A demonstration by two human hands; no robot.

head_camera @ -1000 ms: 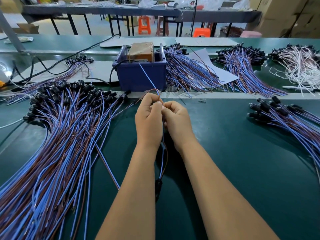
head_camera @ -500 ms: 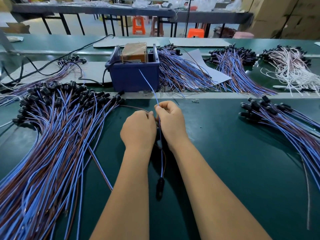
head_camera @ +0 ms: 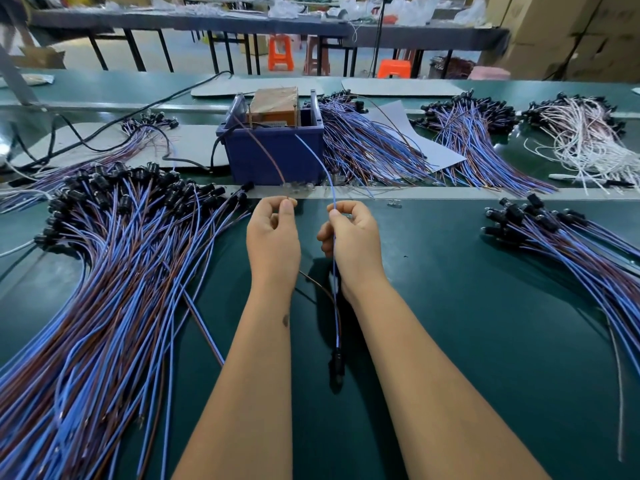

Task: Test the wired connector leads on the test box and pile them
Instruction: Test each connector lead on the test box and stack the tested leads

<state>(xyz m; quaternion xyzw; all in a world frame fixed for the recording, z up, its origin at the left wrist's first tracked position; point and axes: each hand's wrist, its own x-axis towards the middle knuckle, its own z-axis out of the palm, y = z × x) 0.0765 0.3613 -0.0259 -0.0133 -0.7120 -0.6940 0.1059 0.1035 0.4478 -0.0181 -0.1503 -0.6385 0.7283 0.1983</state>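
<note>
- Left hand (head_camera: 273,233) is pinching the thin brown wire (head_camera: 266,152), grip closed on it near the tip.
- Right hand (head_camera: 353,237) is pinching the thin blue wire (head_camera: 317,157) the same way.
- Both wires are pointing toward the dark blue plastic test box (head_camera: 273,157).
- The lead's black plug connector (head_camera: 336,367) is dangling between the forearms over the green worktop (head_camera: 467,323).

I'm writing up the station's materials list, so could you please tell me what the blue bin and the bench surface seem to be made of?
Blue bin: looks like moulded plastic, matte dark blue, judging by its uniform colour and rounded moulded rim.

Bench surface: seems a dark green rubber or vinyl mat, smooth with a dull sheen; the exact material is unclear.
</note>
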